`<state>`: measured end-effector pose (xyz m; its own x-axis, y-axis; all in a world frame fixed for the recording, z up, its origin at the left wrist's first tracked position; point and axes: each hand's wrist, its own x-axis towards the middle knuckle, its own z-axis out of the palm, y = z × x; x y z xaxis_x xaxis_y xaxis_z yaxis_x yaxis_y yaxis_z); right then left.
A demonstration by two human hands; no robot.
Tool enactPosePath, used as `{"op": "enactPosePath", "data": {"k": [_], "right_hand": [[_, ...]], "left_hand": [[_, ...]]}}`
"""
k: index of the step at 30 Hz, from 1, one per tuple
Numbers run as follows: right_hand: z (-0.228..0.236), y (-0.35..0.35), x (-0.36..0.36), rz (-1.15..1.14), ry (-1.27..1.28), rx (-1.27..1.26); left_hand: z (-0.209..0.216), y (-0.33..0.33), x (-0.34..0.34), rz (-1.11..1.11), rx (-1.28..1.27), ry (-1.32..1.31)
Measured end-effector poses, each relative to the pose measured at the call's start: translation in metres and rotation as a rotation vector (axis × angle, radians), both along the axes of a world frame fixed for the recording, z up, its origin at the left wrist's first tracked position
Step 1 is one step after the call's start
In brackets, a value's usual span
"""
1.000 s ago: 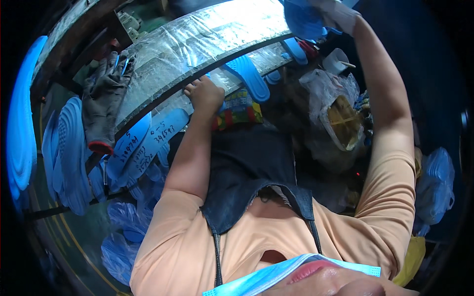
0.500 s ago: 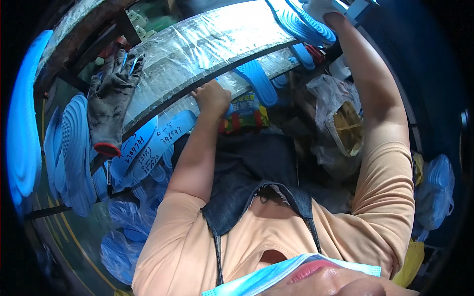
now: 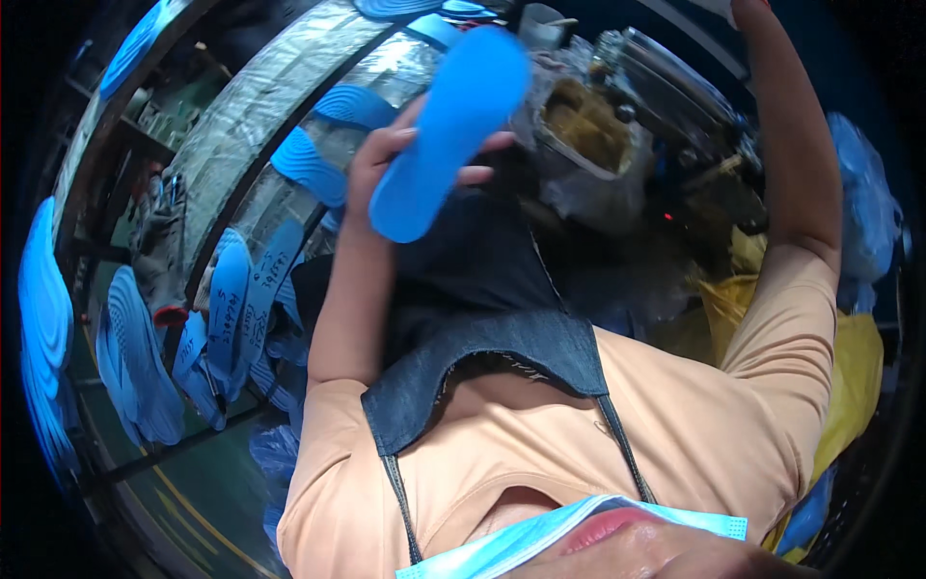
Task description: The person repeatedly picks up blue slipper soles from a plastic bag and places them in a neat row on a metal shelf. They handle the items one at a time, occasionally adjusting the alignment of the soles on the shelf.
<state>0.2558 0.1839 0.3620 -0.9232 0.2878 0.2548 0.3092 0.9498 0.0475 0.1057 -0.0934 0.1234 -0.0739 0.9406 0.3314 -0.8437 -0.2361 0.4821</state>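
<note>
My left hand (image 3: 374, 164) grips a flat blue shoe insole (image 3: 453, 130) along its sides, raised in front of the dark apron. The insole's smooth face shows, and its rounded wide end points away from me. Beneath the plastic-wrapped bench top, two ridged blue insoles (image 3: 354, 106) lie on a lower shelf near my left wrist. At the far right my arm stretches up to the top edge, where only part of my right hand (image 3: 730, 7) shows, in a white glove; its fingers are cut off by the frame.
The plastic-covered bench (image 3: 260, 92) runs diagonally at the left. A grey work glove (image 3: 159, 256) with a red cuff hangs there, beside blue insoles with handwriting (image 3: 230, 309). A bag-lined bin (image 3: 617, 179) stands ahead. Yellow bags (image 3: 849, 386) lie at right.
My left hand has come away from the bench edge and now holds up a blue insole. My view has turned right, and my right hand has moved mostly out of frame.
</note>
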Motion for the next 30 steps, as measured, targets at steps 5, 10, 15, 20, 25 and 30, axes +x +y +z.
{"op": "enactPosePath", "data": {"k": [5,10,15,20,25,30], "right_hand": [[0.011,0.017,0.064,-0.049,-0.01,0.014],[-0.002,0.035,0.091,-0.113,-0.124,0.012],[-0.025,0.057,0.096,-0.136,-0.224,-0.071],[-0.076,0.154,0.083,0.081,-0.409,-0.673],[-0.073,0.121,0.067,-0.356,-0.421,-0.782],[-0.078,0.121,0.039,-0.441,-0.506,-0.6]], "left_hand": [[0.012,0.084,0.1,-0.45,-0.027,-0.374],[-0.002,0.134,0.133,-0.491,-0.16,-0.51],[-0.014,0.155,0.128,-0.002,-0.429,0.049],[-0.073,0.134,0.028,0.674,-0.6,1.155],[-0.094,0.093,-0.055,1.035,-1.389,1.856],[-0.122,0.087,-0.092,1.083,-1.565,1.698]]}}
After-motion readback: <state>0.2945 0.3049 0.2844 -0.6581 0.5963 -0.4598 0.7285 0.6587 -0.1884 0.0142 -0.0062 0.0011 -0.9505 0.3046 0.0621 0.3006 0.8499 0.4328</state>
